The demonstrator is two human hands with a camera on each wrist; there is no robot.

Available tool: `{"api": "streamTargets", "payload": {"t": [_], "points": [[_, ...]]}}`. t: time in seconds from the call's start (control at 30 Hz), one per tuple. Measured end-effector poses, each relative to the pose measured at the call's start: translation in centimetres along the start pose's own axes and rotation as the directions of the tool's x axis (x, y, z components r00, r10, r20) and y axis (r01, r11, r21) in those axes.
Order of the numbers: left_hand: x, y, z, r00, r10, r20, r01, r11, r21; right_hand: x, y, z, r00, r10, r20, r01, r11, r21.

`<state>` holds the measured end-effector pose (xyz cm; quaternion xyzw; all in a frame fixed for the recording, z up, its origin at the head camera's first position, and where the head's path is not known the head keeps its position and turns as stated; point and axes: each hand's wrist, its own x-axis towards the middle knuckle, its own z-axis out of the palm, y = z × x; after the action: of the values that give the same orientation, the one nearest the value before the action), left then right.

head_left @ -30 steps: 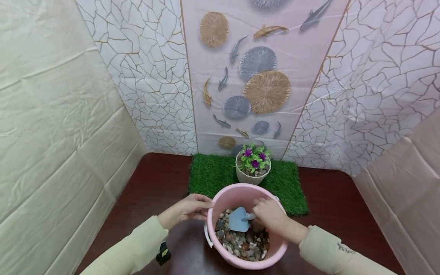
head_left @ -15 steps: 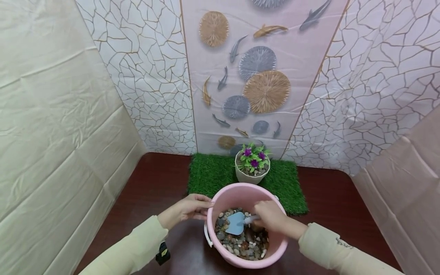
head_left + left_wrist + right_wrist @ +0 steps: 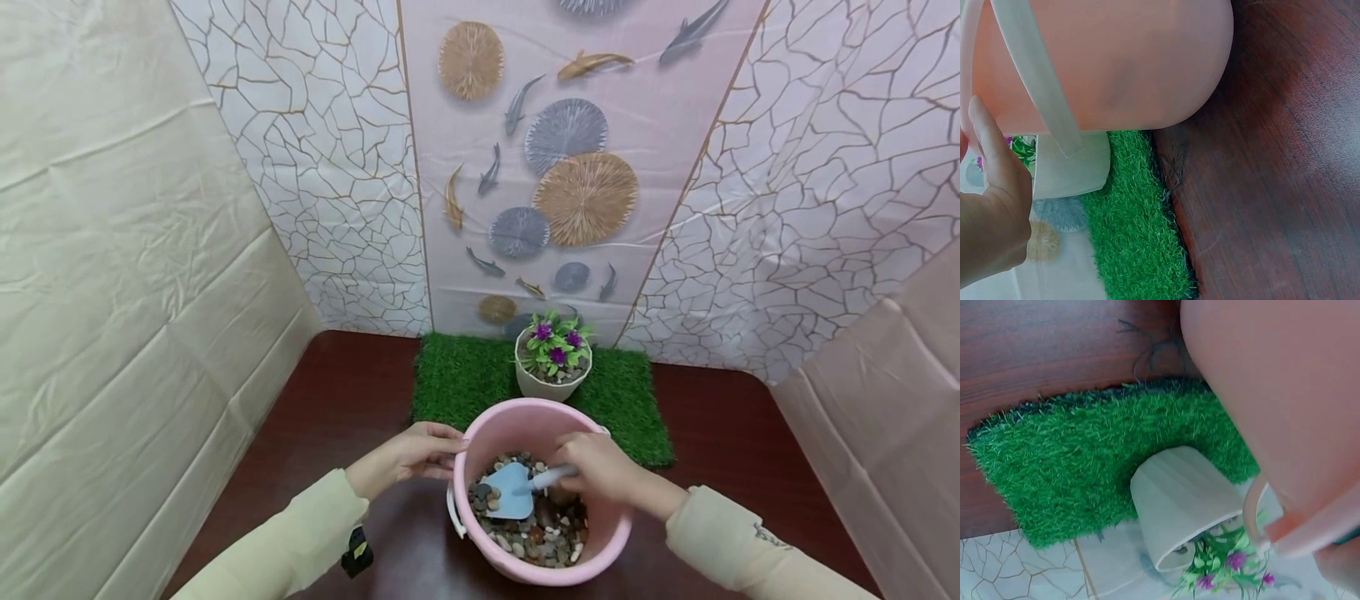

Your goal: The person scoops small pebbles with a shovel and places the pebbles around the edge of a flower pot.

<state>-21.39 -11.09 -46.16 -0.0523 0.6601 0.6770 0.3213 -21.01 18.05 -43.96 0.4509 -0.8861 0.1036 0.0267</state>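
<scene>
A pink bucket (image 3: pixel 517 423) stands on the table with a layer of mixed pebbles (image 3: pixel 525 542) at its bottom. My right hand (image 3: pixel 596 467) reaches inside and grips the pale handle of a small light-blue trowel (image 3: pixel 513 490). The trowel's blade points left, with several dark and tan stones along its far left edge. At the bucket's left rim, my left hand (image 3: pixel 416 450) holds the edge between thumb and fingers. Its thumb shows against the outer wall in the left wrist view, beside the white bail handle (image 3: pixel 1038 75). In the right wrist view the bucket wall hides most of my right hand.
Behind the bucket, a white pot (image 3: pixel 543 387) with purple flowers stands on a green grass mat (image 3: pixel 465 375). Dark red tabletop (image 3: pixel 352 375) surrounds it. Cloth-covered walls (image 3: pixel 345 208) rise at the back and sides.
My right hand has pushed the trowel leftward through the pebbles, and stones now lie at its blade edge. More of its handle shows. The left hand stays at the rim.
</scene>
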Motion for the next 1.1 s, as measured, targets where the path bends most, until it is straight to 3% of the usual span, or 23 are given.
{"api": "streamTargets", "payload": {"t": [0.4, 0.6, 0.9, 1.1], "points": [[0.1, -0.2, 0.0, 1.0, -0.002, -0.007, 0.002, 1.0, -0.006, -0.4, 1.0, -2.2, 1.0, 0.01, 0.012, -0.011, 0.997, 0.074], [0.2, -0.2, -0.1, 1.0, 0.003, 0.006, -0.003, 1.0, -0.01, -0.6, 1.4, -3.0, 0.998, 0.055, 0.013, -0.056, 0.992, 0.116], [0.1, -0.1, 0.0, 1.0, 0.006, 0.005, -0.006, 1.0, -0.013, -0.8, 2.2, -4.4, 0.995, 0.096, -0.011, -0.095, 0.992, 0.078], [0.1, -0.2, 0.0, 1.0, 0.011, 0.009, -0.011, 1.0, -0.017, -1.6, 3.1, -5.4, 0.992, 0.127, -0.006, -0.126, 0.986, 0.108]]}}
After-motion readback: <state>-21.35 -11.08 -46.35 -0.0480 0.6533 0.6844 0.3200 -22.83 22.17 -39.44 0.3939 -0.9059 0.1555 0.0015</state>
